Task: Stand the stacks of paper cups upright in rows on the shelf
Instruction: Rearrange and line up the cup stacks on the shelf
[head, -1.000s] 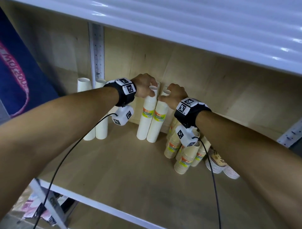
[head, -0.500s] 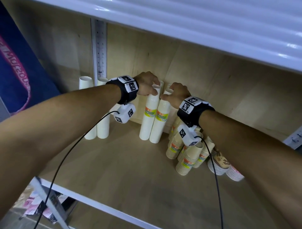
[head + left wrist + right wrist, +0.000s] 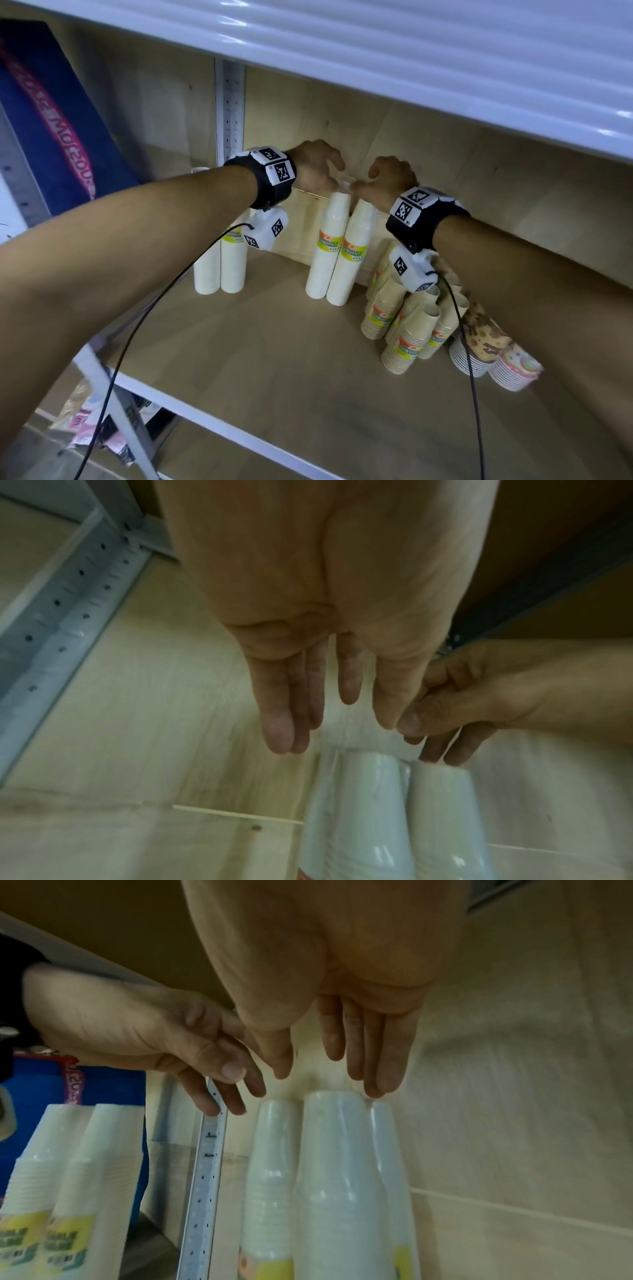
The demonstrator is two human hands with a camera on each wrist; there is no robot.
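Two tall white cup stacks with yellow labels stand side by side at the back of the wooden shelf (image 3: 260, 349): the left stack (image 3: 327, 246) and the right stack (image 3: 354, 251). My left hand (image 3: 320, 168) hovers just above the left stack, fingers straight and apart from it (image 3: 329, 723). My right hand (image 3: 388, 178) is over the right stack (image 3: 337, 1164); its straight fingertips (image 3: 373, 1091) reach the stack's top rim, and I cannot tell if they touch. Neither hand holds anything. Another upright pair of white stacks (image 3: 221, 270) stands at the left.
Several tan cup stacks (image 3: 399, 329) lean together at the right under my right wrist, with patterned stacks (image 3: 483, 339) lying beside them. A perforated metal upright (image 3: 230, 113) runs up the back wall. The white upper shelf (image 3: 376, 51) hangs close overhead.
Both hands gripped the tops of the two middle stacks before; now they have let go and lifted slightly, fingers straightened. The stacks stand closer to the back wall.
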